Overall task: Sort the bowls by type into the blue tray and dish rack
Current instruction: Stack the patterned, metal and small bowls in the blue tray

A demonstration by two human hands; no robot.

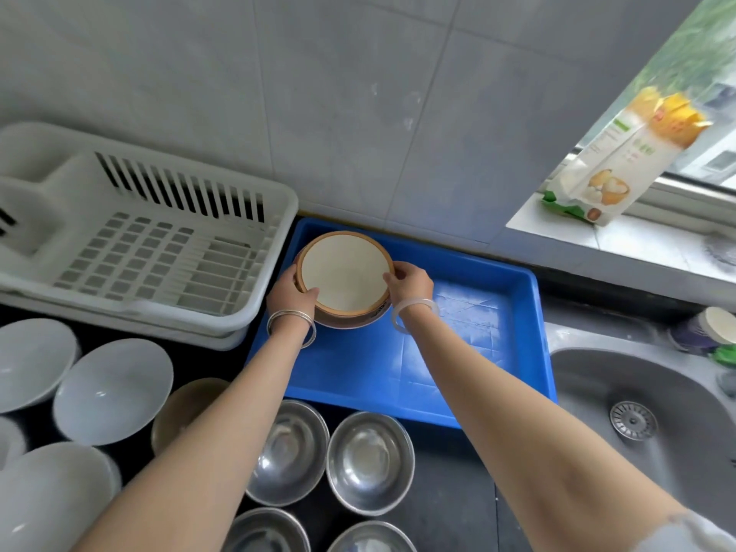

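Two bare forearms reach forward from the bottom edge, the right one leaving a pale sleeve (693,531) at the lower right corner. Under and between them, stainless steel bowls (370,462) stand mouth up on the dark counter. To their left stand white bowls (113,390), and a brown bowl (187,404) is half hidden by the left arm.

Both arms stretch almost straight and converge on a ceramic bowl (344,272) with a brown rim and a cream inside. It sits in the far left corner of the blue tray (458,352). The bowl is round, so it has no long axis. Its mouth faces up towards the camera, and a strip of its darker outer wall shows below the near rim. I cannot tell whether it rests on the tray floor or hangs just above it.

The left hand (292,296) grips the bowl's left side, thumb hooked over the rim and fingers curled round the outside. The right hand (412,284) pinches the right rim with bent fingers, knuckles up. The left wrist wears silver bangles (290,324) and the right a pale bangle (414,312).

The tray's long side runs from left to right. The white plastic dish rack (159,249) stands just beside it on the left, against the grey tiled wall. A steel sink (637,392) lies to the right, and a printed bag (621,161) leans on the windowsill.
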